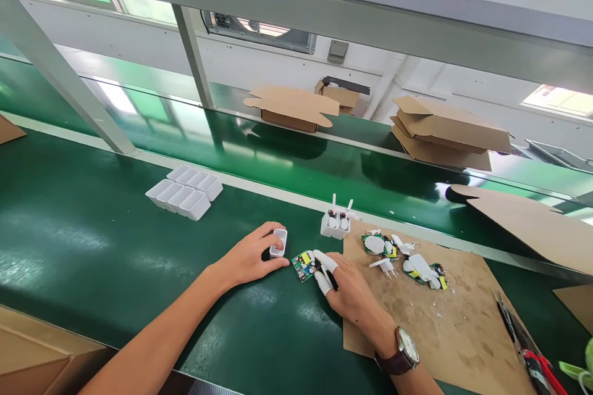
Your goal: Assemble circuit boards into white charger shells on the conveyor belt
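Note:
My left hand (252,257) is closed round a small white plastic housing (281,236), its open side showing. Close by on the right, my right hand (347,293), with white finger cots on some fingers, grips a green circuit board (302,266) by its right edge. The board carries small components and a yellow part, and it is apart from the housing. Behind my right hand stand two white housings (335,226) with boards and white plug parts sticking up. Further right, circuit boards (420,269) with white pieces and a white plug (384,266) lie on a cardboard sheet (445,333).
Several white housings (188,200) stand grouped at left on the green work surface (60,216). Tools with red handles (540,367) lie at the right. Flattened cardboard boxes (454,129) rest beyond the metal rail. A cardboard box (37,352) is at lower left.

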The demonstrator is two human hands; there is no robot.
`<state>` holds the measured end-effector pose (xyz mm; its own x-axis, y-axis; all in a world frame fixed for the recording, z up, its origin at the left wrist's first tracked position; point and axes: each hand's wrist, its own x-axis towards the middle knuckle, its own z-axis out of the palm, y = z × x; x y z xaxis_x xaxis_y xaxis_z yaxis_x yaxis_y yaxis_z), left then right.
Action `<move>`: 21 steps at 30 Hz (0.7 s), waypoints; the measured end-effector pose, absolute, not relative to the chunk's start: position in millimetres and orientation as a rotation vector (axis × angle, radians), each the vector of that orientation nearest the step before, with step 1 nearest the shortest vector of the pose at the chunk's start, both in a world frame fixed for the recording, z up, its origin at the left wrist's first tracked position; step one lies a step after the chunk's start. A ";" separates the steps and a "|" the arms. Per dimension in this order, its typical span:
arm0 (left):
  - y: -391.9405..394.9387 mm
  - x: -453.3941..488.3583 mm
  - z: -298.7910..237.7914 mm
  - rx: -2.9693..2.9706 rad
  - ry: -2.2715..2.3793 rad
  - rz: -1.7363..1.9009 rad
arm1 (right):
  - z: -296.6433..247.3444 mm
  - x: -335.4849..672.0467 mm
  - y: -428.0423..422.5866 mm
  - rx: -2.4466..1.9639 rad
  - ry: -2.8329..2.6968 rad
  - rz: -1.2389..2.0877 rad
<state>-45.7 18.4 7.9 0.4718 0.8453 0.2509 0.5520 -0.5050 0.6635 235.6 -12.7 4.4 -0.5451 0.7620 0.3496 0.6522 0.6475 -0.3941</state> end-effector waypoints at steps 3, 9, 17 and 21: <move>19.0 -46.1 7.4 2.225 1.147 0.791 | 6.9 238.8 -10.4 -1.113 -2.317 0.371; 18.6 -45.4 7.3 2.205 1.154 0.817 | 6.9 237.7 -9.6 -1.115 -2.323 0.542; 20.8 -51.1 8.3 2.020 1.164 0.852 | 4.9 229.3 -14.0 -0.999 -2.342 0.497; 20.4 -50.9 8.0 2.033 1.104 0.830 | 11.2 227.6 -14.9 -0.961 -2.304 0.416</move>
